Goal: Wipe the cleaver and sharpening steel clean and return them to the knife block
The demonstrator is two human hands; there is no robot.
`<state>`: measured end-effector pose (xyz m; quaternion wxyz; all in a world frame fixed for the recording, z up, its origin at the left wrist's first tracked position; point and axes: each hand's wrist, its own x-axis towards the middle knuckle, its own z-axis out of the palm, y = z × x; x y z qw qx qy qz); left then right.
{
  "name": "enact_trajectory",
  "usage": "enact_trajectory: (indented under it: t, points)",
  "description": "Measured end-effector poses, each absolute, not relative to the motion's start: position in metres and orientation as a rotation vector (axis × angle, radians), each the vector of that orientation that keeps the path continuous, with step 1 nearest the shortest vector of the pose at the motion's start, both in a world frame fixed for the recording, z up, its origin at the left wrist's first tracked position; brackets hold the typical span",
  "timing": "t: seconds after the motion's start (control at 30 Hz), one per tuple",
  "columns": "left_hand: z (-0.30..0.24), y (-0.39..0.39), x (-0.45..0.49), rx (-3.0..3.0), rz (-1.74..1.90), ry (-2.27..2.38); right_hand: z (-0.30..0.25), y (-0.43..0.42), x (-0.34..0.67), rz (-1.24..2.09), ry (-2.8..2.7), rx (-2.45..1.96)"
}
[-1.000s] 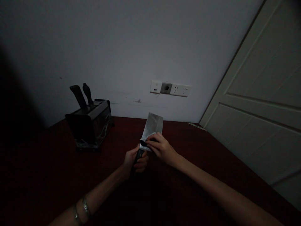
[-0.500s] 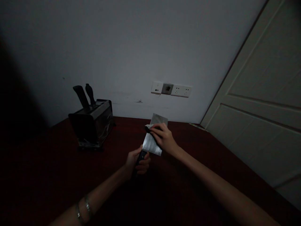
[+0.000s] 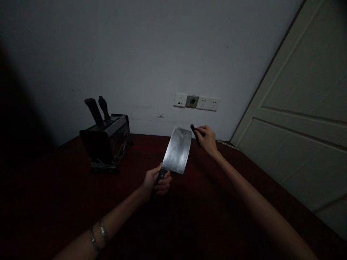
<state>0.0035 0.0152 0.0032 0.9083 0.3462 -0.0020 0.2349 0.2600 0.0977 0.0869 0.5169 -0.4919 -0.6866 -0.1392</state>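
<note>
— Left to right, what's showing?

— At left a knife holder [image 3: 107, 142] is standing on the dark red worktop [image 3: 141, 155]; lower centre, the left hand [image 3: 156, 180] is gripping the cleaver [image 3: 177, 150], slanting it up mid-frame

— And the right hand [image 3: 206, 138]?

— Right of centre, it's pinching a dark strip [image 3: 195, 135] just beside the cleaver; I'd judge this step is a steady hold, and moving closer is calling for fingertips kept off the edge
</note>
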Motion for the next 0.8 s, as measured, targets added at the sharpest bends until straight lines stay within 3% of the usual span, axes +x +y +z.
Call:
enact_trajectory:
  t: [0.43,0.8]
  points:
    - [0.018,0.023,-0.006,0.712,0.738,0.173,-0.035,0.047,0.211,-0.080,-2.015,-1.198]
    - [0.018,0.024,-0.002,0.893,0.805,0.300,-0.050,0.046,0.207,0.106,-1.931,-1.272]
